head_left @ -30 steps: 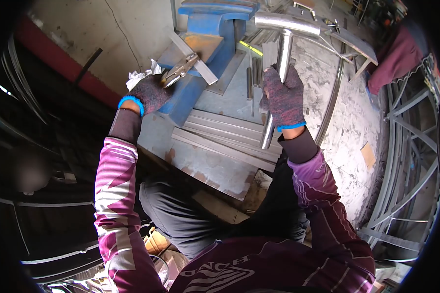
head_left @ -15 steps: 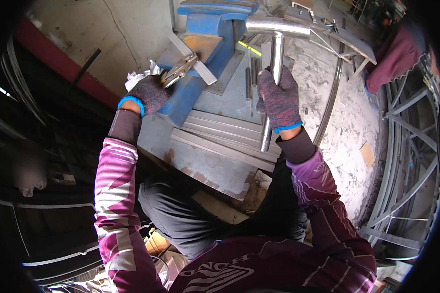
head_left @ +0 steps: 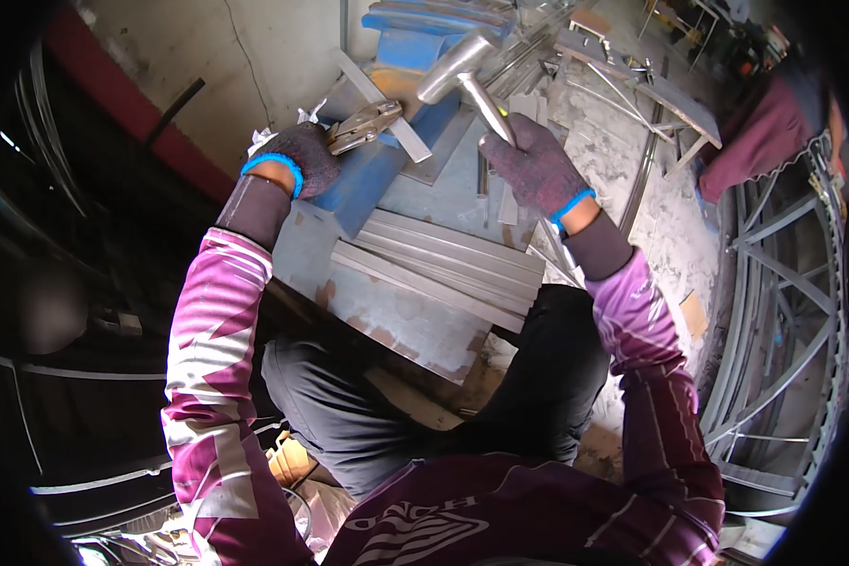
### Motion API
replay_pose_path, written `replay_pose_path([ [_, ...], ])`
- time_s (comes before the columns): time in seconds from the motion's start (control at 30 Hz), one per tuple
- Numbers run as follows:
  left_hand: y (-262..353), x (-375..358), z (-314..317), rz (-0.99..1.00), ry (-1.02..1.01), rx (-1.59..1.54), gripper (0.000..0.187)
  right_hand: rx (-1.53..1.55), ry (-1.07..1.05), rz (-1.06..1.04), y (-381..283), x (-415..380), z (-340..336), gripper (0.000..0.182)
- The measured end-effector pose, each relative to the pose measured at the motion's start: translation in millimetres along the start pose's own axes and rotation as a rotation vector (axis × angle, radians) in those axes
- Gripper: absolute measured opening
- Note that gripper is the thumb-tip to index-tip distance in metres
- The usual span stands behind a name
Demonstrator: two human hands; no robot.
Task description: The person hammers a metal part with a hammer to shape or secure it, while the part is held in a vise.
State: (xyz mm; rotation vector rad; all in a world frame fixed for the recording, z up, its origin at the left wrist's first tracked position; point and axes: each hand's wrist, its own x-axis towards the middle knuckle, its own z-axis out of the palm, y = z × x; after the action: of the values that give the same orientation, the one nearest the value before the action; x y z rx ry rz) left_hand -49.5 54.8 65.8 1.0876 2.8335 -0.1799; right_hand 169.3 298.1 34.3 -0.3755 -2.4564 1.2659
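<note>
My left hand (head_left: 302, 158), in a dark knitted glove with a blue cuff, is closed around the handles of locking pliers (head_left: 366, 124). The jaws clamp a flat metal strip (head_left: 411, 141), which lies slantwise over a worn blue vise (head_left: 415, 49). In the same kind of glove, my right hand (head_left: 538, 168) grips the handle of a metal hammer (head_left: 458, 70). The hammer's head is raised, tilted, above the vise and to the right of the strip, apart from it. Crumpled white material (head_left: 260, 141) shows behind my left hand.
Several flat metal bars (head_left: 434, 269) lie side by side on the grey metal plate (head_left: 387, 325) in front of my knees. To the right stands a metal lattice frame (head_left: 774, 311). A small wooden bench (head_left: 679, 104) is farther back, near a maroon cloth (head_left: 755, 141).
The hammer has swung left and tilted over, its head now nearer the vise and strip. My right hand has turned with it. My left hand still holds the pliers; the view has shifted slightly.
</note>
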Motion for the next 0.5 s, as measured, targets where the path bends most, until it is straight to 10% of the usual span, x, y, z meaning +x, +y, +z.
replay_pose_path([
  [0.27, 4.8, -9.3, 1.0, -0.049, 0.082, -0.065, 0.042, -0.305, -0.07, -0.297, -72.2, 81.4, -38.1, 0.039],
  [0.33, 4.7, -12.3, -2.3, -0.025, 0.104, -0.077, 0.041, -0.958, 0.476, -1.32, -72.1, 112.6, -48.3, 0.044],
  [0.5, 6.5, -16.4, -3.8, -0.053, 0.097, -0.127, 0.043, -0.963, 0.284, -0.784, -54.3, 64.8, -13.2, 0.044],
])
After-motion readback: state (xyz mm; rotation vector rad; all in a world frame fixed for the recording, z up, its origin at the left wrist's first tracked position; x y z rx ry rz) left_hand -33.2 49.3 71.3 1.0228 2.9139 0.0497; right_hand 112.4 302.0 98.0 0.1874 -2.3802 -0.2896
